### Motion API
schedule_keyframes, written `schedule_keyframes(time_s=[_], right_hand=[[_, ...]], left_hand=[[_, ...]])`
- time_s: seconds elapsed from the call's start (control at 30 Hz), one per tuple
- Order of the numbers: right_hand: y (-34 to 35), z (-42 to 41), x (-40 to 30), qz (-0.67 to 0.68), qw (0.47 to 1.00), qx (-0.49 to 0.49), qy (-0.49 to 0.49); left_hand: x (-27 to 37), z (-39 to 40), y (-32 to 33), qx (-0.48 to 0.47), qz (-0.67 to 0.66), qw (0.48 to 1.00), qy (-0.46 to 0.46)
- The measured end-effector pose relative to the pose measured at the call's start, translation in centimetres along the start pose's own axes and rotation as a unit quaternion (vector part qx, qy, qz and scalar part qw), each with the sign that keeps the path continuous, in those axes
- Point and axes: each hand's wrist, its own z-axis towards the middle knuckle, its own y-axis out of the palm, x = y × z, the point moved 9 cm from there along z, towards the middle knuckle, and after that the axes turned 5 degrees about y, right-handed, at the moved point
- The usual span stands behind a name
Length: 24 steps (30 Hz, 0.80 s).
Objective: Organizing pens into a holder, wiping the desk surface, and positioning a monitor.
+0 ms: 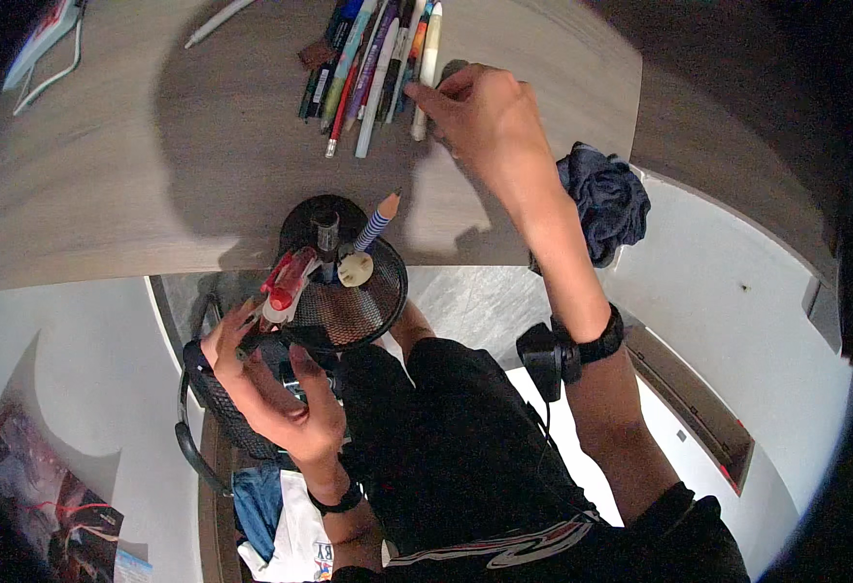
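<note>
My right hand reaches over the desk, a fingertip on a cream-and-white pen at the right side of a spread of pens and pencils. Its other fingertips are hidden, so a grip cannot be made out. At the near desk edge is a black mesh pen holder. Inside it are a striped blue pencil pointing up, a red-capped item, a dark cylinder and a cream-coloured round piece. My left hand is at the holder's lower left, thumb and fingers apart; whether it grips the rim is unclear.
A crumpled dark cloth lies at the desk's right edge. One white pen lies apart at the upper left, near a white object with a cable. Below the desk stands a black mesh container, with folded clothes nearby.
</note>
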Motion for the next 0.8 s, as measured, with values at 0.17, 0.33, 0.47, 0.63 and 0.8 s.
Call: schedule_keyframes(time_s=[0.17, 0.33, 0.47, 0.63, 0.8], right_hand=[[1.2, 1.2, 0.5, -0.006, 0.991, -0.121, 0.060], [0.2, -0.7, 2.3, 0.116, 0.978, -0.106, 0.134], [-3.0, -4.8, 2.0, 0.309, 0.932, -0.133, 0.133], [-4.0, -10.7, 0.9, 0.457, 0.842, -0.247, 0.147], [-3.3, -14.5, -0.6, 0.496, 0.784, -0.325, 0.184]], left_hand=[[0.9, 0.0, 0.5, -0.026, 0.025, 0.999, 0.016], [0.6, -0.7, 0.2, 0.011, -0.024, 1.000, 0.011], [3.1, -2.1, -1.4, 0.070, -0.026, 0.993, 0.092], [10.9, -1.6, 3.8, -0.191, -0.009, 0.966, 0.175], [10.6, -1.9, 7.4, -0.234, -0.081, 0.960, 0.132]])
